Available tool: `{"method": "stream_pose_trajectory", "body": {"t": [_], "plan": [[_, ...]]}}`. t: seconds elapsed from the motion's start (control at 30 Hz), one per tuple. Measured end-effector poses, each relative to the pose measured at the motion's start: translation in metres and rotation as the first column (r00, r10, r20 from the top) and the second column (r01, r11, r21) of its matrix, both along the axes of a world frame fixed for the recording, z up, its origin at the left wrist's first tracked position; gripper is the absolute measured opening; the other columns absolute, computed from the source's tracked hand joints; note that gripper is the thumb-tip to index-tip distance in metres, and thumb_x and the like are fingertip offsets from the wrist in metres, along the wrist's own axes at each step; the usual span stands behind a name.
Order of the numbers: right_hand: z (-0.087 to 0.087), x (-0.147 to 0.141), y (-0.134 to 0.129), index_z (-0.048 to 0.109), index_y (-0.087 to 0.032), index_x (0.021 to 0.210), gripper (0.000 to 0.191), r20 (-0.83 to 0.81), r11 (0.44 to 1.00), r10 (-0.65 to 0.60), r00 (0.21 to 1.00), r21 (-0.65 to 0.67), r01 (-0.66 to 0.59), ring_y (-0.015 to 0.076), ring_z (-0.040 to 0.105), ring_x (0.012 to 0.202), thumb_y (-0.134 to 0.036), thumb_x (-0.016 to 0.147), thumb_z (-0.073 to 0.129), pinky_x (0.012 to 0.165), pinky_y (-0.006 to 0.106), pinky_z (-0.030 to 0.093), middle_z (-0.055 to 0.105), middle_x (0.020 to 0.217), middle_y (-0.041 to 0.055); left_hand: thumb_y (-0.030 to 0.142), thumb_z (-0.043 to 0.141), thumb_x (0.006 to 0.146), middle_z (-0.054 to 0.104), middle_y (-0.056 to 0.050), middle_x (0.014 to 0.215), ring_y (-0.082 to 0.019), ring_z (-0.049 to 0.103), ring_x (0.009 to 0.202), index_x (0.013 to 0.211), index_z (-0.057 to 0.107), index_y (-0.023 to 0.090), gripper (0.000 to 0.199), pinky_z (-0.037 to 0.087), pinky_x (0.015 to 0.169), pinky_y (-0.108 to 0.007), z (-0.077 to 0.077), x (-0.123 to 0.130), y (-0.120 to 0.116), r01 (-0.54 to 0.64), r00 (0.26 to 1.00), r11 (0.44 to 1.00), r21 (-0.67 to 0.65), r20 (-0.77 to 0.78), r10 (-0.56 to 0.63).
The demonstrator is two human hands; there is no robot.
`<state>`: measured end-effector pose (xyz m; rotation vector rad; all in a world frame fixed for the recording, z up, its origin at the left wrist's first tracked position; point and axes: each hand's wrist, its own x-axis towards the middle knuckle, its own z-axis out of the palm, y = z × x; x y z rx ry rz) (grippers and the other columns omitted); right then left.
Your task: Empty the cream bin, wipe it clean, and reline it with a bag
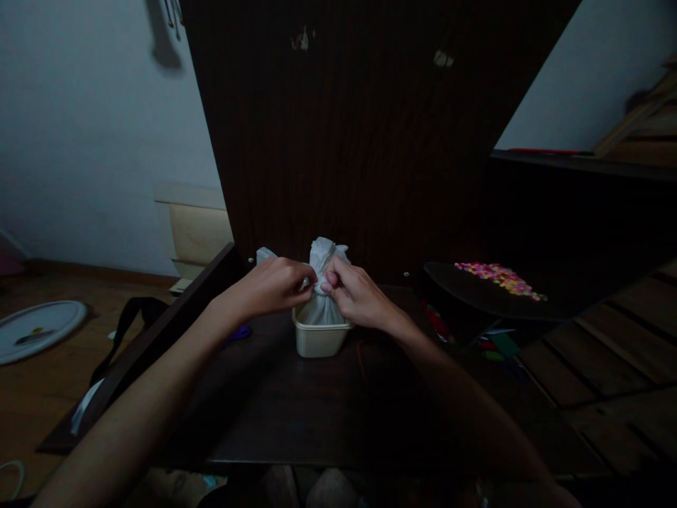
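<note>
A white plastic bag [324,310] sits in a small cream-coloured tub [320,341] on the dark wooden surface. The bag's top is gathered to a narrow neck, with loose crumpled plastic standing above it. My left hand [283,283] pinches the bag's neck from the left, fingers closed. From the right, my right hand [355,291] grips the same neck between thumb and bent fingers. Both hands meet just above the tub's rim. Whether the neck is knotted or only twisted is hidden by my fingers.
A dark upright panel [349,155] stands behind the tub. To the right, a dark curved shelf [449,282] carries several colourful small pieces [500,278]. A purple item [239,334] lies left of the tub. A raised dark board [169,331] edges the left side.
</note>
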<state>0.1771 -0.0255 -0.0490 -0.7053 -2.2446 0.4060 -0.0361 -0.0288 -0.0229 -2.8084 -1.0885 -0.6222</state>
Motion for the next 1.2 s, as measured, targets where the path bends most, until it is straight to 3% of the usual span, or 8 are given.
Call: {"method": "stream_pose_trajectory", "body": {"t": [0.23, 0.4, 0.57, 0.77, 0.93, 1.03, 1.13, 1.2], "plan": [[-0.006, 0.003, 0.009, 0.036, -0.025, 0.080, 0.021, -0.033, 0.998, 0.048, 0.998, -0.044, -0.049, 0.0140, 0.046, 0.065, -0.014, 0.086, 0.053, 0.062, 0.028, 0.035, 0.047, 0.074, -0.0041, 0.025, 0.062, 0.086, 0.071, -0.006, 0.072, -0.018, 0.062, 0.057, 0.088, 0.070, 0.016, 0.012, 0.032, 0.052, -0.025, -0.005, 0.010, -0.002, -0.129, 0.990, 0.991, 0.047, -0.043, 0.131], [-0.010, 0.005, 0.005, 0.058, -0.021, 0.096, 0.007, -0.029, 0.999, -0.019, 0.999, 0.049, 0.020, 0.0176, 0.058, 0.081, -0.017, 0.094, 0.053, 0.072, 0.031, 0.045, 0.059, 0.090, 0.0025, 0.029, 0.059, 0.085, 0.060, 0.001, 0.057, -0.013, 0.052, 0.051, 0.080, 0.066, 0.016, 0.016, 0.035, 0.050, -0.023, -0.008, 0.004, 0.010, -0.017, 0.974, 0.952, -0.306, 0.208, 0.084], [-0.014, 0.009, -0.001, 0.067, -0.023, 0.116, 0.024, 0.133, 0.955, -0.082, 0.988, 0.294, 0.040, 0.0214, 0.063, 0.091, -0.036, 0.097, 0.061, 0.075, 0.034, 0.052, 0.060, 0.107, 0.0089, 0.036, 0.058, 0.081, 0.056, 0.003, 0.059, -0.011, 0.047, 0.053, 0.075, 0.064, 0.017, 0.021, 0.037, 0.048, -0.021, -0.008, 0.000, 0.018, 0.204, 0.919, 0.786, -0.583, 0.391, 0.051], [-0.019, 0.008, 0.006, 0.066, -0.017, 0.107, 0.016, 0.241, 0.820, -0.198, 0.950, 0.572, 0.026, 0.0205, 0.062, 0.087, -0.019, 0.101, 0.052, 0.069, 0.030, 0.050, 0.066, 0.094, 0.0087, 0.041, 0.058, 0.076, 0.032, 0.008, 0.051, -0.006, 0.022, 0.044, 0.066, 0.052, 0.018, 0.026, 0.014, 0.042, -0.022, -0.010, 0.005, 0.017, 0.184, 0.895, 0.532, -0.826, 0.365, 0.257], [-0.018, 0.008, 0.008, 0.065, -0.016, 0.088, 0.018, 0.221, 0.758, -0.166, 0.961, 0.652, -0.019, 0.0177, 0.058, 0.075, -0.009, 0.096, 0.050, 0.060, 0.029, 0.042, 0.064, 0.081, 0.0053, 0.036, 0.058, 0.069, 0.041, 0.006, 0.056, -0.008, 0.031, 0.050, 0.065, 0.053, 0.018, 0.020, 0.024, 0.046, -0.022, -0.009, 0.006, 0.016, 0.183, 0.919, 0.590, -0.787, 0.349, 0.181], [-0.019, 0.008, 0.007, 0.063, -0.017, 0.084, 0.020, 0.194, 0.765, -0.132, 0.972, 0.643, -0.024, 0.0168, 0.056, 0.071, -0.008, 0.095, 0.050, 0.058, 0.029, 0.039, 0.063, 0.077, 0.0042, 0.034, 0.057, 0.069, 0.048, 0.005, 0.060, -0.010, 0.040, 0.055, 0.067, 0.054, 0.018, 0.017, 0.032, 0.050, -0.022, -0.007, 0.006, 0.012, 0.182, 0.931, 0.640, -0.747, 0.341, 0.132], [-0.023, 0.008, 0.004, 0.062, -0.018, 0.080, 0.023, 0.142, 0.824, -0.099, 0.985, 0.567, 0.001, 0.0166, 0.056, 0.071, -0.010, 0.097, 0.049, 0.060, 0.028, 0.040, 0.063, 0.077, 0.0047, 0.034, 0.056, 0.075, 0.055, 0.003, 0.066, -0.012, 0.048, 0.060, 0.076, 0.058, 0.017, 0.017, 0.038, 0.056, -0.023, -0.006, 0.006, 0.005, 0.146, 0.944, 0.715, -0.683, 0.312, 0.105], [-0.024, 0.009, 0.001, 0.063, -0.018, 0.082, 0.018, 0.062, 0.910, -0.045, 0.997, 0.415, 0.015, 0.0158, 0.057, 0.071, -0.016, 0.097, 0.054, 0.063, 0.028, 0.043, 0.064, 0.080, 0.0045, 0.033, 0.055, 0.081, 0.058, 0.002, 0.069, -0.014, 0.051, 0.063, 0.081, 0.059, 0.017, 0.017, 0.039, 0.058, -0.024, -0.009, 0.004, 0.001, 0.107, 0.953, 0.789, -0.606, 0.289, 0.093]]}}
